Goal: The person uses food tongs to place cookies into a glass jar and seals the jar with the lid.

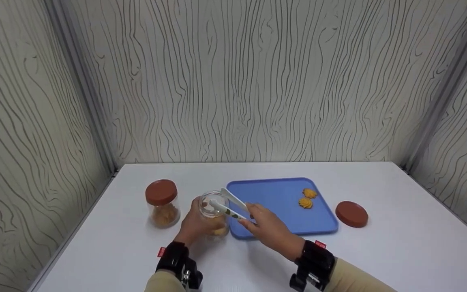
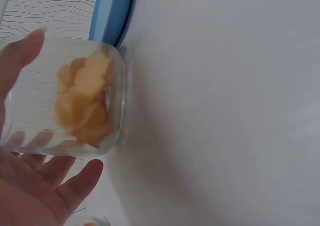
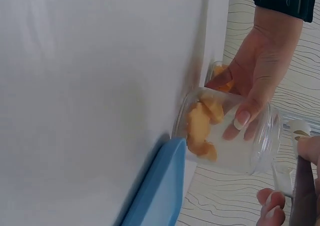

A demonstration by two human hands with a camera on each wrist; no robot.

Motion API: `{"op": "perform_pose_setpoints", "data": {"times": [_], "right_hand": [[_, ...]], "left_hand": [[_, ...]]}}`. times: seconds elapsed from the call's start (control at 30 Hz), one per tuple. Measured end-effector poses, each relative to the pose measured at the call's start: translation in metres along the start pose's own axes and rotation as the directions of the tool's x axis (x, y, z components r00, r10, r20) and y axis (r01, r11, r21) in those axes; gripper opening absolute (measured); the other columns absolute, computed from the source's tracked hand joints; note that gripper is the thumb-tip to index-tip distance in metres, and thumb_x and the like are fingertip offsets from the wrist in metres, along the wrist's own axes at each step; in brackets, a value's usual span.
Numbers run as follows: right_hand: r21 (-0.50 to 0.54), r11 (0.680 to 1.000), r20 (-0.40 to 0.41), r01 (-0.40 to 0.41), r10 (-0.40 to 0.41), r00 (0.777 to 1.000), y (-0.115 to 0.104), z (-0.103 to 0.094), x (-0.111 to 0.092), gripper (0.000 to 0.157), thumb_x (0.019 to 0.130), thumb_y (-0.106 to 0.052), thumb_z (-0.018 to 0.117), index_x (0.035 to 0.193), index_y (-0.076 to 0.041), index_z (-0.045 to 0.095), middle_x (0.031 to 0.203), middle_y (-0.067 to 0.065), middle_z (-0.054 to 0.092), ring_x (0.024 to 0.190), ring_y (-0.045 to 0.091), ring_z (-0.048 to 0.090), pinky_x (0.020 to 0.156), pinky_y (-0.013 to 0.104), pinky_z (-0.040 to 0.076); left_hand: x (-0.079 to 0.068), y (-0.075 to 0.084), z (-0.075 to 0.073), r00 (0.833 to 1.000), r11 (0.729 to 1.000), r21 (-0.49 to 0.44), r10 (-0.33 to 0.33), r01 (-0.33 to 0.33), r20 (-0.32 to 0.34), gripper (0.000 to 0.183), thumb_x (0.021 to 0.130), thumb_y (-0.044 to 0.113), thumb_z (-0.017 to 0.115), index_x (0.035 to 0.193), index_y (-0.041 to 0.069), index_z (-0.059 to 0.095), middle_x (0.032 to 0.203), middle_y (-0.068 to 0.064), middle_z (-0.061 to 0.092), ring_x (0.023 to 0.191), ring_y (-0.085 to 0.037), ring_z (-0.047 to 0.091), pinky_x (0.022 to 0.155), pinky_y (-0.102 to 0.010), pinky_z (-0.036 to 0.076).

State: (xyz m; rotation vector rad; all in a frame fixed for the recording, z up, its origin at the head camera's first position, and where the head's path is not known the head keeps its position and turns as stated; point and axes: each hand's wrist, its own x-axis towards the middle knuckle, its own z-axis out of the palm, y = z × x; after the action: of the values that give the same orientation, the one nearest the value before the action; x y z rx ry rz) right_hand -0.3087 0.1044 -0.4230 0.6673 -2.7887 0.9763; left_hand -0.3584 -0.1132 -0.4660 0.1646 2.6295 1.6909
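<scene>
My left hand grips a clear open jar round its side, thumb on one side and fingers on the other. Inside the jar, piped cookies lie at the bottom. My right hand holds white tongs with a dark pattern on one arm. The tongs' arms are spread apart, and one tip is at the jar's mouth; whether it reaches inside, I cannot tell. Two golden cookies lie towards the right of a blue tray, which stands just right of the jar.
A second jar holding cookies stands at the left, its brown lid on. Another brown lid lies on the white table right of the tray. A patterned wall rises behind the table.
</scene>
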Motion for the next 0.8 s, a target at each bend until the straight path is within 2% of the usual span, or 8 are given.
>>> {"op": "perform_pose_setpoints", "data": {"times": [0.27, 0.4, 0.63, 0.8], "right_hand": [[-0.006, 1.0, -0.031, -0.006, 0.006, 0.999, 0.016, -0.011, -0.011, 0.051, 0.097, -0.027, 0.06, 0.131, 0.011, 0.05, 0.102, 0.013, 0.059, 0.097, 0.031, 0.06, 0.072, 0.042, 0.052], [-0.004, 1.0, -0.034, -0.02, 0.02, 0.999, 0.023, -0.017, -0.016, 0.052, 0.098, -0.028, 0.059, 0.132, 0.01, 0.05, 0.101, 0.012, 0.059, 0.091, 0.027, 0.058, 0.071, 0.041, 0.051], [-0.014, 0.999, -0.076, -0.048, 0.047, 0.996, 0.036, -0.026, -0.024, 0.054, 0.097, -0.029, 0.061, 0.132, 0.01, 0.05, 0.098, 0.01, 0.057, 0.086, 0.023, 0.055, 0.07, 0.039, 0.05], [-0.015, 0.997, -0.08, -0.081, 0.08, 0.994, 0.044, -0.033, -0.03, 0.055, 0.096, -0.027, 0.061, 0.133, 0.012, 0.049, 0.097, 0.011, 0.057, 0.084, 0.021, 0.054, 0.069, 0.037, 0.049]], "left_hand": [[-0.001, 0.001, 0.0, 1.0, 1.0, -0.006, -0.004, 0.004, 0.006, 0.103, 0.067, 0.021, 0.088, 0.146, 0.002, 0.026, 0.14, -0.023, 0.046, 0.127, -0.04, 0.045, 0.105, -0.054, 0.036], [0.0, -0.001, 0.002, 1.0, 1.0, -0.003, 0.003, -0.003, 0.008, 0.102, 0.065, 0.02, 0.089, 0.145, 0.001, 0.028, 0.139, -0.023, 0.046, 0.126, -0.04, 0.045, 0.105, -0.055, 0.036], [0.002, -0.002, 0.001, 0.999, 0.999, 0.018, -0.042, 0.042, 0.004, 0.107, 0.066, 0.026, 0.09, 0.147, 0.001, 0.025, 0.139, -0.021, 0.046, 0.126, -0.038, 0.045, 0.105, -0.054, 0.037], [0.002, -0.003, 0.001, 1.0, 1.0, 0.018, -0.025, 0.025, 0.003, 0.104, 0.067, 0.023, 0.09, 0.146, 0.001, 0.026, 0.139, -0.021, 0.047, 0.126, -0.039, 0.046, 0.104, -0.055, 0.037]]}}
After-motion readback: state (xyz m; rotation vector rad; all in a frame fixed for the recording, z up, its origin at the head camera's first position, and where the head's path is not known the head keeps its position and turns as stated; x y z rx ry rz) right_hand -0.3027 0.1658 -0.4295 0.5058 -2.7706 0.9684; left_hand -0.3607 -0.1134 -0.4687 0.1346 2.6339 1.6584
